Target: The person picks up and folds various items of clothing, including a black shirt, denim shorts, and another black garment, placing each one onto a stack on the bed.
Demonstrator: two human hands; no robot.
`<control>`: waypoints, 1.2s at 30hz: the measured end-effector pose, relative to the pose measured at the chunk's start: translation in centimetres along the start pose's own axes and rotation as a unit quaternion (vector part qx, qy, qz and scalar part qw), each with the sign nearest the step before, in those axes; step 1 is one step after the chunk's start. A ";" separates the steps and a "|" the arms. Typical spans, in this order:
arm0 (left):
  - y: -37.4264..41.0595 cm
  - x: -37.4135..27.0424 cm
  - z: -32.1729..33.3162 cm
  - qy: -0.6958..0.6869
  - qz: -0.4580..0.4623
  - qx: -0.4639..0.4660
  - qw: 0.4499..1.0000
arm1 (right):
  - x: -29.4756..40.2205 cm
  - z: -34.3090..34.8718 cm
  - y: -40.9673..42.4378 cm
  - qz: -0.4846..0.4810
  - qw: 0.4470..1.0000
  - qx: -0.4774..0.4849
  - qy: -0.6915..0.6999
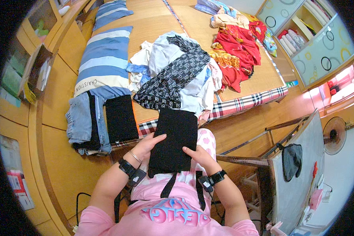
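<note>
A folded black garment [174,138] lies flat over my lap, its far end meeting the bed's edge. My left hand [150,144] grips its left side, thumb on top and fingers hidden underneath. From the right, my right hand [197,155] holds the other side the same way. Just beyond the garment is a loose heap of clothes, with a black-and-white patterned garment [174,79] over a pale grey one [162,53]. Left of my hands, another folded black garment [122,118] rests on the bed's edge beside folded light-blue denim [78,121].
A blue-and-white striped pillow [106,59] lies on the bed mat [147,17]. Red patterned fabric [239,50] is piled toward the right. Wooden cabinets [59,141] line the left. A tilted board on a frame [295,156] with a dark cloth [292,162] stands at right.
</note>
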State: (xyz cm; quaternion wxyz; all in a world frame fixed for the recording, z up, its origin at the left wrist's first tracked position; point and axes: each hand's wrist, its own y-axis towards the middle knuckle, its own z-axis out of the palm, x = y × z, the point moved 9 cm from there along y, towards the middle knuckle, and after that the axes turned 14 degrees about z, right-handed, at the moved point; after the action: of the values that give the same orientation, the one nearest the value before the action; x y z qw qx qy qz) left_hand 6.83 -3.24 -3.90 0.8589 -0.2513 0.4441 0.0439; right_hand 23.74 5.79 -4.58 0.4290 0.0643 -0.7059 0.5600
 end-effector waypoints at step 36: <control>-3.9 -7.5 6.2 0.694 0.372 0.101 0.608 | 6.5 -2.8 -2.3 -0.220 0.899 -0.353 -0.136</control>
State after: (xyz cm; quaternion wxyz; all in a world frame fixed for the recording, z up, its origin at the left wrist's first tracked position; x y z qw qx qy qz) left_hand 8.09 -2.56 6.49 0.2227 0.0683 0.9642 0.1268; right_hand 22.51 9.86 1.49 0.4360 0.1375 -0.8765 0.1507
